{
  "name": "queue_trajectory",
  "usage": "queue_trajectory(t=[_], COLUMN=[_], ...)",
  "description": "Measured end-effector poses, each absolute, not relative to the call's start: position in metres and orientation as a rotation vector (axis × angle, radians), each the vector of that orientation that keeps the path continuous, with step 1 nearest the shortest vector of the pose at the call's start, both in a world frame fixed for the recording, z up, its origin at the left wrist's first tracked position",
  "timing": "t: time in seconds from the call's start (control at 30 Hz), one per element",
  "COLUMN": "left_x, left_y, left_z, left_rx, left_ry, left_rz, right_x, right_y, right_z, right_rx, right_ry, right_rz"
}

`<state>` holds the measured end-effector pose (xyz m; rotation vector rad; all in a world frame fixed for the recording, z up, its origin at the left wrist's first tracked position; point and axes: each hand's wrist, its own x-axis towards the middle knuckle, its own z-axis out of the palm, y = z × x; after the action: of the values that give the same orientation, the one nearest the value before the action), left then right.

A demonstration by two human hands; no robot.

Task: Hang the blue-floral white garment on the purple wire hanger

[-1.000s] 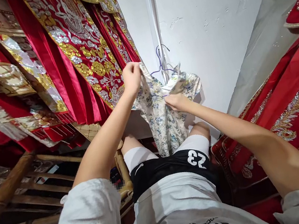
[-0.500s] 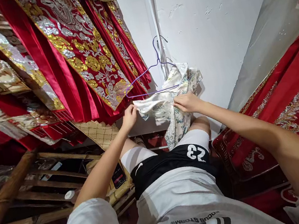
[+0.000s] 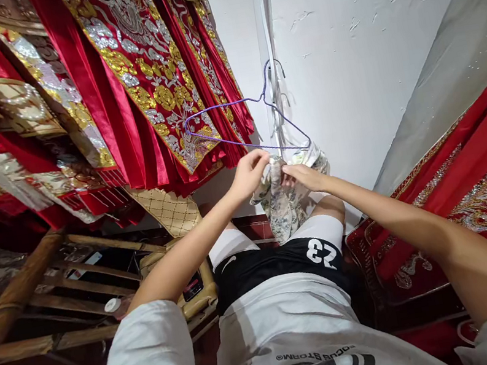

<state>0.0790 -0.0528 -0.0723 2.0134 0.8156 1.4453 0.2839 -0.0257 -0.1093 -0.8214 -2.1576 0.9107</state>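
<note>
A white garment with a floral print (image 3: 283,210) hangs bunched between my hands, its lower part dropping between my knees. My left hand (image 3: 251,172) pinches its upper edge just under the hanger. With bent fingers, my right hand (image 3: 303,175) grips the cloth a little to the right. A purple wire hanger (image 3: 228,103) hangs tilted above both hands, its hook up by the white pole (image 3: 265,29). Some of the cloth touches the hanger's right end; the left end is bare. Whether the garment is still looped over the right end is hard to make out.
Red and gold embroidered costumes (image 3: 147,80) hang at the left. Below them stands a bamboo frame (image 3: 15,301) with a white-capped bottle (image 3: 113,306). At the right, red sequined fabric (image 3: 485,204) lies beside plastic sheeting (image 3: 447,61). A white wall (image 3: 350,15) rises ahead.
My left hand has moved right and up, close to my right hand. The stretched cloth is now gathered together, and the hanger's left end has come free of it and swung.
</note>
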Motion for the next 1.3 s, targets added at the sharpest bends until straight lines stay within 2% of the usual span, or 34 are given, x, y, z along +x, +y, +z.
queue_trajectory(t=[0.1, 0.27, 0.53, 0.67, 0.73, 0.8, 0.87, 0.97, 1.03, 1.3], left_x=[0.093, 0.096, 0.090, 0.077, 0.068, 0.057, 0.044, 0.020, 0.003, -0.023], left_y=[-0.076, -0.096, -0.085, -0.064, -0.059, -0.057, -0.054, -0.045, -0.037, -0.018], left_z=[-0.070, -0.061, -0.059, -0.077, -0.084, -0.088, -0.088, -0.087, -0.084, -0.065], left_rx=[2.217, 2.486, 2.302, 2.169, 2.238, 2.399, 2.583, 2.609, 2.489, 2.633], left_ry=[0.791, 0.688, 0.714, 0.830, 0.917, 1.056, 1.289, 1.762, 1.947, 1.865], left_rz=[1.335, 1.261, 1.205, 0.741, 0.545, 0.383, 0.184, -0.169, -0.311, 0.159], right_x=[0.268, 0.258, 0.245, 0.250, 0.257, 0.267, 0.278, 0.296, 0.307, 0.334], right_y=[-0.038, -0.064, -0.078, -0.080, -0.076, -0.067, -0.054, -0.026, -0.005, 0.033], right_z=[-0.105, -0.097, -0.086, -0.077, -0.072, -0.068, -0.063, -0.059, -0.061, -0.071], right_rx=[-0.733, -0.658, -0.450, -0.644, -0.818, -0.966, -1.106, -1.322, -1.410, -1.465], right_ry=[-1.818, -1.445, -1.109, -1.356, -1.562, -1.756, -1.943, -2.057, -2.019, -2.050], right_rz=[1.360, 1.681, 1.856, 1.833, 1.741, 1.508, 1.064, 0.216, -0.086, -0.040])
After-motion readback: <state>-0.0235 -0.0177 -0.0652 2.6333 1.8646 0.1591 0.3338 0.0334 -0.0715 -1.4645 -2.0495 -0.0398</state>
